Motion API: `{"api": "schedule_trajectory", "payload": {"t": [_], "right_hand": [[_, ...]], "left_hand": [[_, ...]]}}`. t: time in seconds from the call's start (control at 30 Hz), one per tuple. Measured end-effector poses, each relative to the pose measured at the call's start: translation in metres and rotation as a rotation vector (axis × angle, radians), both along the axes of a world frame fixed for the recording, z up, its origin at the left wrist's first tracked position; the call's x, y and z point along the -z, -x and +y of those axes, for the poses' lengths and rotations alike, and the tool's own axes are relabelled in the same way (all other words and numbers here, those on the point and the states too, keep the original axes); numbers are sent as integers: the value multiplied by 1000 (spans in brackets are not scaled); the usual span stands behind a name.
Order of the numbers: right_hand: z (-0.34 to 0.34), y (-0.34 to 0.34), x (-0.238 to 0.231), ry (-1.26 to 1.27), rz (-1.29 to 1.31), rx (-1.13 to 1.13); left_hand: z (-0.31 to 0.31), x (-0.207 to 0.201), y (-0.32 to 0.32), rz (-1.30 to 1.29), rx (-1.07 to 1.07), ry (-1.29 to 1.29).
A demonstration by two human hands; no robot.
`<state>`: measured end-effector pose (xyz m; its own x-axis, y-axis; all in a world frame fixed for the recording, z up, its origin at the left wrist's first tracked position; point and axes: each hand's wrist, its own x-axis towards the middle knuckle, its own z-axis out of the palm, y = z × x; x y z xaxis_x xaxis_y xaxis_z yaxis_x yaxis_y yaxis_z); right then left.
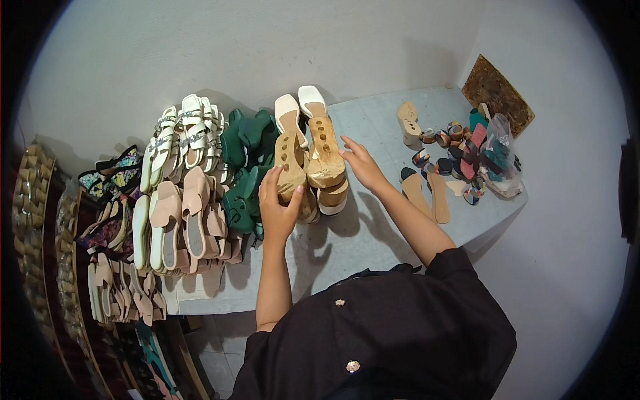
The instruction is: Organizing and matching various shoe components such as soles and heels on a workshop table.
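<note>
Two tan wooden platform soles with rows of dark holes lie side by side, the left sole [289, 158] and the right sole [325, 152]. They rest on a pile of white sandals [287, 110] at the middle of the table. My left hand [277, 207] is at the near end of the left sole, fingers along its outer side and thumb apart, touching it. To the right, my right hand [363, 165] has its fingers spread, fingertips close to the edge of the right sole. Whether they touch it I cannot tell.
Green shoes [250, 140] stand left of the pile. Farther left are stacked white sandals [193, 130] and beige sandals [193, 213]. Several colourful straps [457, 150], two flat insoles [427, 197] and a plastic bag [503, 157] lie at the right. A shelf [73, 267] holds more footwear.
</note>
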<state>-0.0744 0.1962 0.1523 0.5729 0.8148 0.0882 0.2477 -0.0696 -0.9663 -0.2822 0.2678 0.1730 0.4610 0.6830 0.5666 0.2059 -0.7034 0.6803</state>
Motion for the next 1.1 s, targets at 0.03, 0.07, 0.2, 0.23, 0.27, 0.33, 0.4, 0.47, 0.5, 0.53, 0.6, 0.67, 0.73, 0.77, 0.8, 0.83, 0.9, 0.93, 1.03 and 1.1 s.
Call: {"api": "schedule_trajectory", "payload": {"t": [0.03,0.07,0.2,0.23,0.27,0.33,0.4,0.47,0.5,0.53,0.6,0.67,0.73,0.77,0.8,0.83,0.9,0.93,1.03,1.1], "right_hand": [[-4,4,-2,-116,-45,-40],[-9,9,-3,-232,-90,-80],[-15,17,8,-91,-309,-273],[-14,18,7,-29,-240,-276],[-14,20,7,-30,-237,-280],[-16,23,6,-174,-205,-183],[-19,20,9,-190,-188,-166],[-25,19,13,-205,-166,-145],[-28,18,15,-231,-133,-127],[-32,16,16,-257,-100,-107],[-42,11,18,-269,-82,-69],[-56,2,21,-276,-69,-28],[-68,-13,26,-263,-87,52],[-74,-21,28,-264,-90,59],[-81,-30,28,-234,-135,108],[-89,-41,30,-201,-180,158],[-104,-70,33,-207,-244,213],[-112,-86,32,-214,-302,256],[-155,-140,25,-167,-386,401],[-185,-183,24,-166,-470,510]], "left_hand": [[-1,0,-1,-35,10,8],[-1,1,-1,-70,19,17],[-3,5,-3,90,45,-24],[-4,5,-2,94,1,-65],[-4,5,-2,98,-43,-105],[-11,4,0,91,-78,-123],[-18,4,1,83,-113,-143],[-25,6,4,39,-133,-134],[-30,6,6,44,-134,-136],[-34,4,7,-2,-152,-146],[-47,-2,6,-82,-184,-172],[-61,-6,2,-122,-208,-286],[-72,-5,-10,-288,-165,-321],[-78,-7,-16,-344,-146,-351],[-85,-10,-24,-388,-123,-389],[-92,-12,-34,-442,-89,-430],[-104,-12,-58,-513,-38,-487],[-110,-10,-73,-523,-27,-483],[-133,1,-128,-558,69,-349],[-148,10,-162,-492,77,-267]]}}
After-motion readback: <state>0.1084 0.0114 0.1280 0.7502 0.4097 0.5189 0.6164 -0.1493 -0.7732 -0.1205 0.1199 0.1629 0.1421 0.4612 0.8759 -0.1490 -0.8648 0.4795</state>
